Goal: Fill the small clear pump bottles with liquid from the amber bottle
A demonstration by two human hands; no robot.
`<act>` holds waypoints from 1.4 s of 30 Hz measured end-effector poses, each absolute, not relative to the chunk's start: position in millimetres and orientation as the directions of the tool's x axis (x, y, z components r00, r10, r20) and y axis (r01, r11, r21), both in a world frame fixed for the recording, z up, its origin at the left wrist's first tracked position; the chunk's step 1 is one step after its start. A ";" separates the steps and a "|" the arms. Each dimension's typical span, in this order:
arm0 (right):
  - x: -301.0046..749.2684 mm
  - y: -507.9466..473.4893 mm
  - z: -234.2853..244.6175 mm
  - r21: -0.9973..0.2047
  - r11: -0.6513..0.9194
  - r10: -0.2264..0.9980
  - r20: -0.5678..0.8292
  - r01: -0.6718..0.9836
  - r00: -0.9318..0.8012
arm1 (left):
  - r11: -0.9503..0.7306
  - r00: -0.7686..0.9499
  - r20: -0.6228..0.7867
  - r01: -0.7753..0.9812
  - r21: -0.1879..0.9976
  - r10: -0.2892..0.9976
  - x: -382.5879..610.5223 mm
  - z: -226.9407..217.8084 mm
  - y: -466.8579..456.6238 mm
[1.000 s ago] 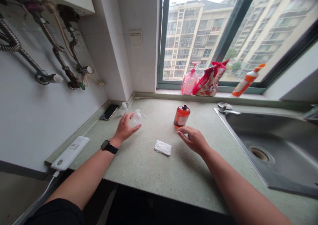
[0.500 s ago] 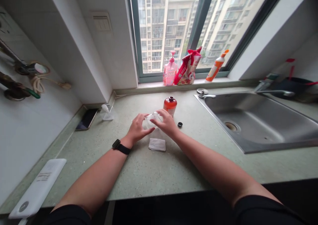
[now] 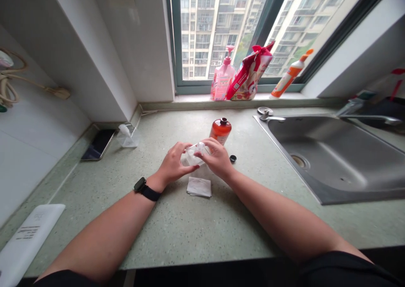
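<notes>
Both my hands meet over the green counter [image 3: 196,223] around a small clear plastic bottle [image 3: 193,153]. My left hand [image 3: 172,164], with a black watch on its wrist, wraps the bottle from the left. My right hand [image 3: 217,158] pinches its top end with the fingertips. Just behind them stands an open orange bottle [image 3: 220,130]. Its small black cap [image 3: 233,158] lies on the counter to the right of my right hand. A folded white tissue [image 3: 199,187] lies right below my hands.
A steel sink [image 3: 332,152] fills the right side. On the window sill stand a pink pump bottle [image 3: 222,77], a red bag [image 3: 249,74] and an orange squeeze bottle [image 3: 290,74]. A phone [image 3: 98,144], a clear pump head [image 3: 126,135] and a white power bank [image 3: 27,236] lie at the left.
My left hand picked up the clear bottle at the left and carried it to the middle, where my right hand joined it. The view swung to the right and dipped.
</notes>
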State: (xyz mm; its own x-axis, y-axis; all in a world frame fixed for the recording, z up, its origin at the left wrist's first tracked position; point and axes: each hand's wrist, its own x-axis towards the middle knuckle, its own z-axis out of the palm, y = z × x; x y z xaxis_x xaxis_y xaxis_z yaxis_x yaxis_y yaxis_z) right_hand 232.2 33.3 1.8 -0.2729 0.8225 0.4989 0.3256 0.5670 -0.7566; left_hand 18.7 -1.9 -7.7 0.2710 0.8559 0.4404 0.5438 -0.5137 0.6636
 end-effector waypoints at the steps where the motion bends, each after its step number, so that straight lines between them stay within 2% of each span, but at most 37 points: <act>1: 232.1 32.8 1.7 -0.758 0.567 0.823 0.499 0.323 -0.273 | -0.514 0.270 0.441 0.543 0.665 0.856 18.3 -7.6 -2.3; 8: 231.6 32.2 -2.7 -0.772 0.585 0.803 0.507 0.248 -0.314 | -0.510 0.294 0.419 0.554 0.658 0.859 16.4 -5.3 -3.8; 13: 229.2 32.1 -16.0 -0.863 0.487 0.863 0.451 0.137 -0.227 | -0.508 0.289 0.420 0.551 0.662 0.860 16.8 -3.0 -5.2; 17: 229.8 32.5 -19.1 -0.874 0.483 0.857 0.459 0.055 -0.234 | -0.510 0.290 0.421 0.551 0.661 0.859 15.4 -3.3 -6.1; 26: 230.5 31.3 -17.1 -0.811 0.573 0.797 0.519 0.115 -0.309 | -0.539 0.301 0.450 0.538 0.648 0.841 15.3 -7.3 -4.3; 31: 226.5 32.3 -22.7 -0.877 0.477 0.864 0.456 0.056 -0.214 | -0.548 0.312 0.453 0.536 0.642 0.835 16.2 -6.0 -6.7; 35: 226.8 32.3 -23.1 -0.899 0.439 0.879 0.430 -0.004 -0.207 | -0.528 0.280 0.449 0.517 0.674 0.848 14.6 -6.3 -5.9; 42: 232.9 30.8 -16.1 -0.808 0.570 0.803 0.510 0.148 -0.309 | -0.571 0.316 0.478 0.521 0.634 0.819 15.2 -6.6 -5.5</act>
State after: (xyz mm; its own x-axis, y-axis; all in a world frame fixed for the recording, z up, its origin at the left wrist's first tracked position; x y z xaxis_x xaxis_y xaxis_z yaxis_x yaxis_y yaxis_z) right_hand 232.9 30.8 -16.1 -0.3091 0.8030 0.5096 0.1479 0.5699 -0.8083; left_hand 15.2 -5.5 -6.6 0.3162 0.8194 0.4782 0.5207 -0.5712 0.6345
